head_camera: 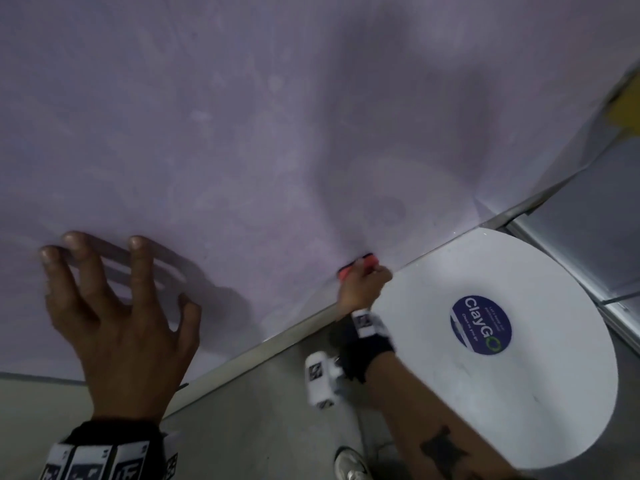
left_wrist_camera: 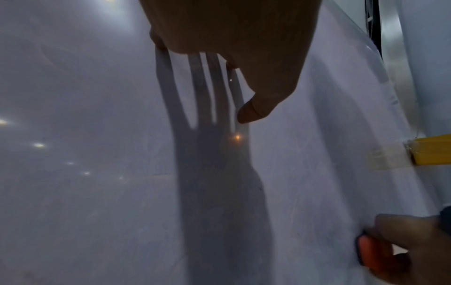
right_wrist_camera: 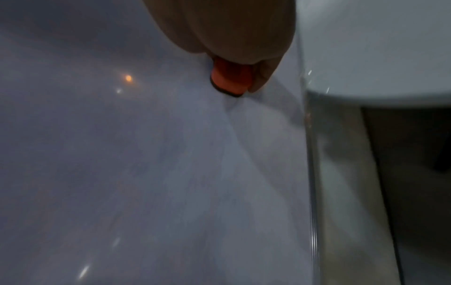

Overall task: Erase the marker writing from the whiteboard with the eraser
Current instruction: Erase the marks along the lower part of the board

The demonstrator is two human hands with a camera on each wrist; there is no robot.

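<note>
Orange plastic with a thin black felt strip: the eraser (head_camera: 360, 265), small and rounded at its end, pressed flat against the whiteboard (head_camera: 242, 116) close to the board's lower edge, not far from its lower right corner. Gripped by the right hand (head_camera: 363, 289), fingers curled tight round it, so only the tip pokes out past the knuckles. Seen from the right wrist, the same orange end (right_wrist_camera: 231, 81) with its dark strip touching the shiny board (right_wrist_camera: 122, 154).

Smooth and glossy, the whiteboard, with a pale purple, smeary look and soft cloudy patches. No clear writing to be made out; too blurry to tell more. A thin grey metal frame (head_camera: 298, 327) along the lower edge.

Spread wide on the board near its lower left part, the left hand (head_camera: 117, 306), holding nothing, only the fingertips (head_camera: 138, 242) touching, palm lifted off. Long finger shadows on the board beneath it.

Just past the lower right corner, a round white table (head_camera: 519, 271), flat and smooth, with a round blue sticker (head_camera: 481, 325) on top. A yellow strip (left_wrist_camera: 431, 150) taped at the board's edge.
</note>
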